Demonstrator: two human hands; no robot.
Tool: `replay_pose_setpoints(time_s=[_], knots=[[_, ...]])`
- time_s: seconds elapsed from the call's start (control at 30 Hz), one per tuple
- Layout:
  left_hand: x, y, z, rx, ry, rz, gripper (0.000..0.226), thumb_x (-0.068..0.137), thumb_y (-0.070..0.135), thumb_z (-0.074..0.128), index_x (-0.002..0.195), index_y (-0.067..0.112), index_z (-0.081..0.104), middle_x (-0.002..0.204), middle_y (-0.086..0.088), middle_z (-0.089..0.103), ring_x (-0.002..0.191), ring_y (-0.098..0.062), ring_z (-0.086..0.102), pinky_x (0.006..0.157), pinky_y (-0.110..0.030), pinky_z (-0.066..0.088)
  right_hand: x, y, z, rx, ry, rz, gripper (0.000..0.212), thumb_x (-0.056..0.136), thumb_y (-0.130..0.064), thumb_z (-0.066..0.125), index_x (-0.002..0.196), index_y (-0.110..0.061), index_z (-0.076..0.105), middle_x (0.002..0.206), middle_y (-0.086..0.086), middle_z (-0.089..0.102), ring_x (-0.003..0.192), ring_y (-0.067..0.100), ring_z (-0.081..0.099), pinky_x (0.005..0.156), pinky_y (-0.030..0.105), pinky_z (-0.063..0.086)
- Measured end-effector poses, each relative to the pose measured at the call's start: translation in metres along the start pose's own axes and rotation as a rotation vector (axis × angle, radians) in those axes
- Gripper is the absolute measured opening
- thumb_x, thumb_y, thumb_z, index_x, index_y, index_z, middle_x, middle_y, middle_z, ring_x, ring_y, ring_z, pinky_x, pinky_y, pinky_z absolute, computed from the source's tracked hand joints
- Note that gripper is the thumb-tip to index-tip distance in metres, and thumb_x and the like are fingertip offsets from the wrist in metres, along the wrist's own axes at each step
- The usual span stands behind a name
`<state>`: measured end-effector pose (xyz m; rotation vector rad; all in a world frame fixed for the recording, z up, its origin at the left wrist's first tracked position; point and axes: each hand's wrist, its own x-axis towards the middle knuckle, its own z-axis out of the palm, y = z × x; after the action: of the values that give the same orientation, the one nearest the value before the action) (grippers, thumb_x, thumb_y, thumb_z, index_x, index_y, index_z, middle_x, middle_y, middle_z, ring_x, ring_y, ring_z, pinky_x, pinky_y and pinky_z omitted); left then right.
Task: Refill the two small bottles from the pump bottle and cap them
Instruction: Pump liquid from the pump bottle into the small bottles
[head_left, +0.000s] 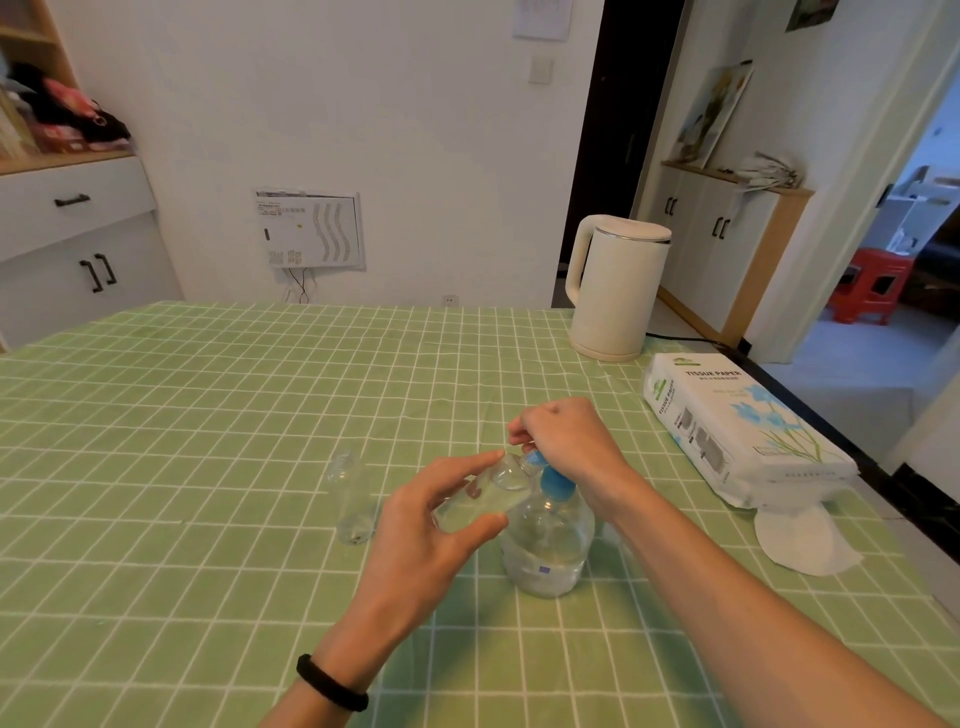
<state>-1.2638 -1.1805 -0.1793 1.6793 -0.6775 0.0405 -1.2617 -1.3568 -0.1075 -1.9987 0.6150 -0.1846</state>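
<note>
1. The left grip (415, 535) is wrapped round one small bottle (483, 499). It holds the bottle in the air, tipped on its side, with the mouth up by the spout.
2. The right grip (566, 441) is curled over the blue pump head (553, 483). The pump bottle (545, 556) stands toward the near right part of the surface (208, 415).
3. The other small bottle (353, 499) stands upright, just left of the hands. Nobody is touching it. I can't see any caps.
4. The small bottle's mouth is tiny. If it slides off the spout, the liquid could squirt onto the green cloth or the fingers.
5. Nothing holds the body of the pump bottle. A hard or crooked push could make it wobble or tip.
6. Both bottles are clear, so it is hard to see how full they are. One pump too many could make the small one spill over.
7. The left arm is close to the standing bottle and could knock it down.
8. The white pack (737, 431) at the right edge reads "TISSUE PAPER". Its smaller print is too small to read.
9. The pump bottle has a little blue mark on its label. I can't read it.
</note>
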Motion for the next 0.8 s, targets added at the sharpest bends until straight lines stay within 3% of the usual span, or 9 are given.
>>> replay_pose_setpoints(time_s=[0.1,0.33,0.57,0.7,0.8], knots=[[-0.001,-0.002,0.001,-0.016,0.006,-0.002,0.057,0.081,0.012,0.089,0.131,0.035,0.072,0.118,0.01,0.077,0.112,-0.021,0.071,0.106,-0.027,0.053,0.002,0.003,0.001,-0.002,0.005,0.014,0.027,0.095,-0.011,0.061,0.101,0.004,0.083,0.11,0.021,0.082,0.112,0.039,0.075,0.108,0.057,0.057],[-0.003,-0.011,0.004,-0.013,0.012,-0.014,0.058,0.081,0.013,0.089,0.131,0.037,0.071,0.119,0.012,0.077,0.114,-0.021,0.071,0.106,-0.026,0.053,0.001,0.01,0.003,-0.019,0.016,0.035,0.025,0.096,-0.013,0.061,0.099,-0.002,0.084,0.103,0.013,0.085,0.11,0.035,0.078,0.107,0.055,0.057],[-0.003,-0.007,0.003,0.016,0.007,-0.02,0.057,0.082,0.014,0.088,0.132,0.035,0.071,0.122,0.015,0.076,0.114,-0.015,0.071,0.105,-0.026,0.053,-0.001,0.009,0.003,0.001,0.034,0.032,0.03,0.094,-0.011,0.061,0.109,0.008,0.08,0.111,0.023,0.081,0.116,0.041,0.075,0.108,0.058,0.056],[-0.002,0.0,0.001,0.04,0.005,-0.01,0.057,0.083,0.012,0.088,0.132,0.034,0.071,0.119,0.013,0.076,0.109,-0.015,0.071,0.105,-0.028,0.054,-0.003,0.005,0.0,0.004,0.016,0.048,0.027,0.096,-0.013,0.061,0.103,0.002,0.082,0.108,0.017,0.083,0.114,0.037,0.076,0.109,0.055,0.056],[0.0,0.004,-0.002,0.069,0.002,0.008,0.057,0.083,0.013,0.088,0.132,0.035,0.07,0.118,0.012,0.075,0.107,-0.017,0.07,0.105,-0.03,0.054,-0.002,-0.002,-0.001,-0.002,0.007,0.022,0.031,0.094,-0.013,0.063,0.109,0.008,0.079,0.116,0.023,0.08,0.118,0.044,0.072,0.109,0.058,0.056]])
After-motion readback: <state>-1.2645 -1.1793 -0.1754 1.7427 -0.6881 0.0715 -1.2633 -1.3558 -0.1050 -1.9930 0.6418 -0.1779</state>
